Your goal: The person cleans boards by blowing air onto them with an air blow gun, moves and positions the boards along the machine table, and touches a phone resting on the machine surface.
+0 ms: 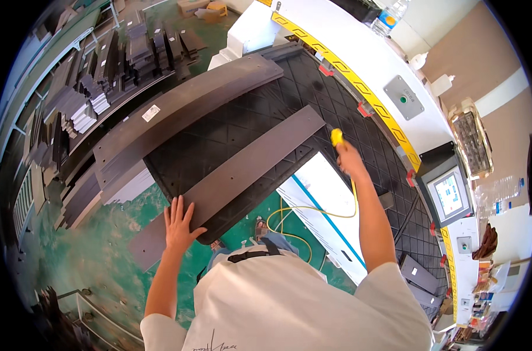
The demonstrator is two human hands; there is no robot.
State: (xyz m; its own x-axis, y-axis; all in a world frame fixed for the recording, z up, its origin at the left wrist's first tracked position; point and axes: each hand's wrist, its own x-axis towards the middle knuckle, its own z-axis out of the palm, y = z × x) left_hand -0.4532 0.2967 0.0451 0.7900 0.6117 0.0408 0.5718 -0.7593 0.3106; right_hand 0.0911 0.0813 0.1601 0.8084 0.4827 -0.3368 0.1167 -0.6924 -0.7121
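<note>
- Pale shirt (295, 304), behind both hands
- Left hand (181, 231), fingers apart, on dark panel (242, 167) reaching toward the right one
- Right hand (350, 161) clamped on yellow tool (336, 137), probably air-cleaning; next calls for a steady panel

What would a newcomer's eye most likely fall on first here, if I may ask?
Probably the long dark board, slanting across the black table, the left hand spread on it. Next, the yellow tool in the right hand, by the board's far end, and the yellow strip curving along the white machine, upper right.
</note>
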